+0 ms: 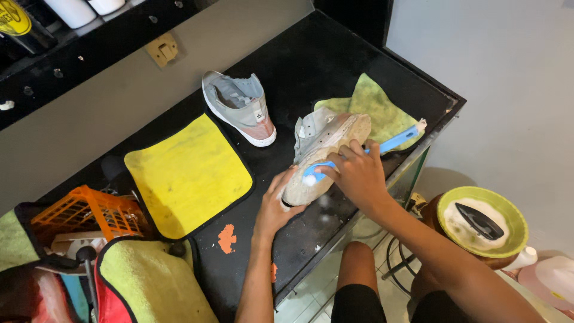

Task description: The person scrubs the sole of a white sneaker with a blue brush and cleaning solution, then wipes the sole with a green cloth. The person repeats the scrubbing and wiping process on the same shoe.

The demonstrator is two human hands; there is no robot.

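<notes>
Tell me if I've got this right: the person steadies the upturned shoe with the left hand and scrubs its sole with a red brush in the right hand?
Not quite: the brush is blue, not red, as the head view shows. The rest holds: the left hand steadies the upturned shoe on the black table, and the right hand works the brush on its sole.

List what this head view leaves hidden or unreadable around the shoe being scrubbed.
- Bristles of the blue brush: hidden under the right hand.
- Upper of the held shoe: turned away, sole up.
- Toe end of that shoe: covered by the left hand.
- Contents of the green bowl: whitish foam around a dark brush; the liquid cannot be identified.
- Orange basket: contents too cluttered to tell.
</notes>
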